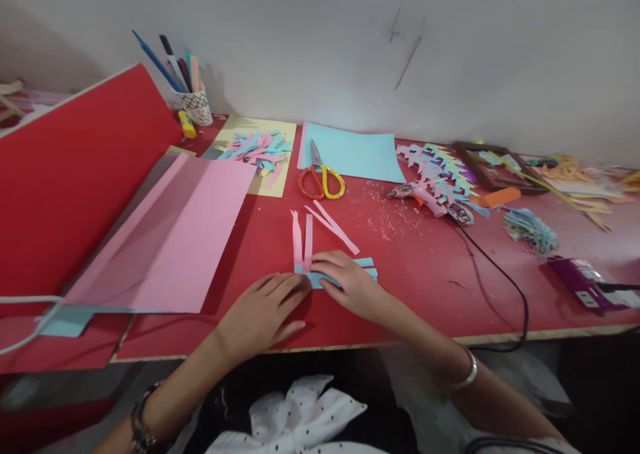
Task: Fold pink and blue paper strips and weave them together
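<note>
My left hand (pixel 267 307) lies palm down near the table's front edge, fingers stretched out and thumb apart. Its fingertips touch the left end of some light blue paper strips (pixel 367 263). From the right, my right hand (pixel 353 284) reaches over these strips, covering their middle. Its fingers are spread, with the upper fingertips at the lower end of a pink paper strip (pixel 309 234) and the thumb on blue paper. A second upright pink strip (pixel 297 237) stands beside it, meeting the blue at its bottom. Two loose pink strips (pixel 333 226) lie just above, crossing at an angle.
Scissors (pixel 325 182) rest partly on a blue sheet (pixel 367 154). Cut strips (pixel 255 149) lie on a yellow sheet. Pink paper (pixel 175 241) lies left, by a red board (pixel 85 174) and pen cup (pixel 197 106). A corded glue gun (pixel 423 195) is right, near a purple box (pixel 575 281).
</note>
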A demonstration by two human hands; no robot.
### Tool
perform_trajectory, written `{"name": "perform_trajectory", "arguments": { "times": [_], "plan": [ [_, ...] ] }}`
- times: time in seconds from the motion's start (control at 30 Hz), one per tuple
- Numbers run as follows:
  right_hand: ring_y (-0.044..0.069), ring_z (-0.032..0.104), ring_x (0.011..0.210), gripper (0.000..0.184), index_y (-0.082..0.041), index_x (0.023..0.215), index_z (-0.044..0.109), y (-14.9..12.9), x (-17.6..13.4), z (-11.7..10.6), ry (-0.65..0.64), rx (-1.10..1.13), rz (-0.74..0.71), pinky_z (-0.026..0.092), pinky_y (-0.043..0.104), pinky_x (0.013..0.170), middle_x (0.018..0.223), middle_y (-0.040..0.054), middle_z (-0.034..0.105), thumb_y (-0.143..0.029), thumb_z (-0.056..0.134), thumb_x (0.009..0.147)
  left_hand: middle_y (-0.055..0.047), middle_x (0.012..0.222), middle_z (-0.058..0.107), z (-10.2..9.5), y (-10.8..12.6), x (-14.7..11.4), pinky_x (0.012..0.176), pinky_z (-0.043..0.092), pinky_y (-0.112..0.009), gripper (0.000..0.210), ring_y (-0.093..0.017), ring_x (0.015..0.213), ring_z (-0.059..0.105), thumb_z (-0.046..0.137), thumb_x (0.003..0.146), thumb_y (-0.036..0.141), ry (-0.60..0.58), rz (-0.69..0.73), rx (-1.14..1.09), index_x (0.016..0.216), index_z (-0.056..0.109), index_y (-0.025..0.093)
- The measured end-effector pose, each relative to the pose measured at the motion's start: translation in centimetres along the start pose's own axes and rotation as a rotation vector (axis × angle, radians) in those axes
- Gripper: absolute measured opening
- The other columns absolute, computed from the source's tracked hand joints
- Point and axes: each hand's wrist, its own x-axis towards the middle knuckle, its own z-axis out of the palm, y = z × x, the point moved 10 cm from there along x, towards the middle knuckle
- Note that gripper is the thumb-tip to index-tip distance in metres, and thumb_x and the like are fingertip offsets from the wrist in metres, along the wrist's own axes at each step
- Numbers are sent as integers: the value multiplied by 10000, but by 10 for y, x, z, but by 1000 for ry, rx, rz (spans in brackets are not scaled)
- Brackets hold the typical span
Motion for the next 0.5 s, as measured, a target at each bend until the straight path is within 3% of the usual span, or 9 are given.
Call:
{"name": "perform_trajectory", "arguments": {
  "times": [0.2, 0.5],
  "plan": [
    [206, 470, 1074, 305, -118, 1073, 547, 4, 12, 1, -123, -33, -5, 396, 389, 929, 1167, 121, 530, -114, 373, 822, -74, 1089, 605, 2, -3, -2, 863, 445, -336, 392, -208, 1044, 514, 351, 858, 400, -24, -14, -20, 1109, 546, 171],
    [213, 462, 1088, 304, -144, 1054, 553, 6, 7, 3, -77, -46, -34, 394, 412, 917, 1188, 118, 520, -114, 356, 826, -124, 1166, 553, 8, -5, -2, 828, 485, -363, 370, -230, 1041, 537, 423, 828, 377, -82, -30, -36, 1115, 541, 176]
  ]
}}
